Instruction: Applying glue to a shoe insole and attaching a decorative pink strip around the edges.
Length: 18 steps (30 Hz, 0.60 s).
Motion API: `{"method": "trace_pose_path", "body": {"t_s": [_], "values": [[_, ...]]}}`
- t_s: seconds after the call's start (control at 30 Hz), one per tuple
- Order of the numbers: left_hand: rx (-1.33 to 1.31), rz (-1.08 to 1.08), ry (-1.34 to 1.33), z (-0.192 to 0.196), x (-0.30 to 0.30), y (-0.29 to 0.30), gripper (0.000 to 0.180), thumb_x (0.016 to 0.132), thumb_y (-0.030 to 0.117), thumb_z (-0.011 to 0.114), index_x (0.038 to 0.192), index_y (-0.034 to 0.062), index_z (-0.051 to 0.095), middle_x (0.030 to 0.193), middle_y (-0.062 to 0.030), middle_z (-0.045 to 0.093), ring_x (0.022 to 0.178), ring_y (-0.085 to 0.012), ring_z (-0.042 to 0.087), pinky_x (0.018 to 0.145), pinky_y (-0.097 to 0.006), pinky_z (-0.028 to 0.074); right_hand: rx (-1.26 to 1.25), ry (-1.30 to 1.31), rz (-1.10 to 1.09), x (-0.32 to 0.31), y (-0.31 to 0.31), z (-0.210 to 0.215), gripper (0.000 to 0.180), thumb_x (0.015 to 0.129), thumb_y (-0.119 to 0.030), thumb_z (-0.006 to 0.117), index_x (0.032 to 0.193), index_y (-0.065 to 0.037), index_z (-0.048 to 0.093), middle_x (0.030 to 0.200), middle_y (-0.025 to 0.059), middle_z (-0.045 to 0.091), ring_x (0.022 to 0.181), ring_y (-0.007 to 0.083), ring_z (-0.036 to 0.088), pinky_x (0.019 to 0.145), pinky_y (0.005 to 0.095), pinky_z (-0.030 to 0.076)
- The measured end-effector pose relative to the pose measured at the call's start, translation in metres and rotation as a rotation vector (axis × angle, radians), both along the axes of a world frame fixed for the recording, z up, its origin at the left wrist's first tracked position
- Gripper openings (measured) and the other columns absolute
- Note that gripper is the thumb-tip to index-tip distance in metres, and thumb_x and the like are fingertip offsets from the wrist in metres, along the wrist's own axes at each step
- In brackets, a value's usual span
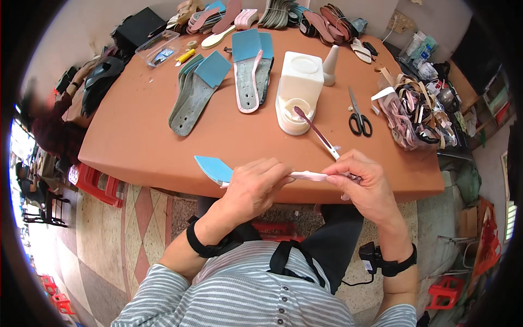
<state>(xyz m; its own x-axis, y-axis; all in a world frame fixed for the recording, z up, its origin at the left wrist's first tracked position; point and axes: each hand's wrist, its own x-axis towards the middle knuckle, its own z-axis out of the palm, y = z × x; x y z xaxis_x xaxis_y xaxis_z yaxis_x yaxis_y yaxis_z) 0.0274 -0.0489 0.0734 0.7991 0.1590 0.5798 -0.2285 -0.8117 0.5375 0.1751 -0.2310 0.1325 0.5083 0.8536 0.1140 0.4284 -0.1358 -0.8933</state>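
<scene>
Just over the table's near edge, a shoe insole is held edge-on between my hands, its blue end [214, 168] sticking out to the left. A pale pink strip [309, 175] runs along its edge in the gap between them. My left hand [252, 186] is closed around the insole's middle. The thumb and fingers of my right hand [360, 181] pinch the strip at the insole's right end. Beyond my right hand, a brush [320, 136] leans out of the cup of a white glue pot [303, 76]. Black-handled scissors [359, 115] lie to the pot's right.
Stacked grey insoles [192, 106] with blue ends lie on the brown table [139, 122], beside a pink-edged insole [247, 90]. A yellow glue tube [185, 56] and a clear tray [158, 46] lie far left. A bag of strips [406, 117] sits at right. Another person [52, 128] is at left.
</scene>
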Motion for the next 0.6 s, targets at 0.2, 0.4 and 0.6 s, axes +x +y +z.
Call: {"method": "trace_pose_path", "body": {"t_s": [0.2, 0.4, 0.6], "values": [[-0.081, 0.01, -0.076, 0.006, 0.0, 0.006, 0.016, 0.081, 0.002, 0.069, 0.096, 0.0034, 0.061, 0.075, -0.011, 0.059, 0.067, -0.0302, 0.059, 0.057, -0.038, 0.046, 0.055, 0.085, 0.023, 0.004, 0.005, -0.002, 0.011, 0.086, 0.0, 0.066, 0.096, 0.0, 0.071, 0.083, 0.0023, 0.058, 0.073, 0.0079, 0.054, 0.065, 0.0224, 0.043], [-0.252, 0.046, -0.018, 0.023, -0.008, 0.008, 0.012, 0.088, 0.001, 0.063, 0.1, -0.0005, 0.065, 0.08, -0.009, 0.064, 0.071, -0.0179, 0.062, 0.064, -0.028, 0.048, 0.161, 0.042, 0.074, 0.003, 0.017, 0.022, 0.013, 0.089, -0.003, 0.064, 0.099, -0.001, 0.071, 0.083, 0.0006, 0.061, 0.072, 0.0064, 0.054, 0.068, 0.0204, 0.043], [-0.4, 0.075, -0.007, 0.031, -0.008, 0.011, 0.011, 0.093, 0.006, 0.061, 0.101, -0.0009, 0.066, 0.082, -0.0057, 0.066, 0.073, -0.0102, 0.06, 0.068, -0.024, 0.048, 0.132, 0.289, 0.04, 0.006, 0.023, 0.041, 0.014, 0.089, -0.006, 0.066, 0.101, 0.0, 0.07, 0.08, -0.0007, 0.064, 0.072, 0.0045, 0.052, 0.067, 0.0206, 0.043]]}}
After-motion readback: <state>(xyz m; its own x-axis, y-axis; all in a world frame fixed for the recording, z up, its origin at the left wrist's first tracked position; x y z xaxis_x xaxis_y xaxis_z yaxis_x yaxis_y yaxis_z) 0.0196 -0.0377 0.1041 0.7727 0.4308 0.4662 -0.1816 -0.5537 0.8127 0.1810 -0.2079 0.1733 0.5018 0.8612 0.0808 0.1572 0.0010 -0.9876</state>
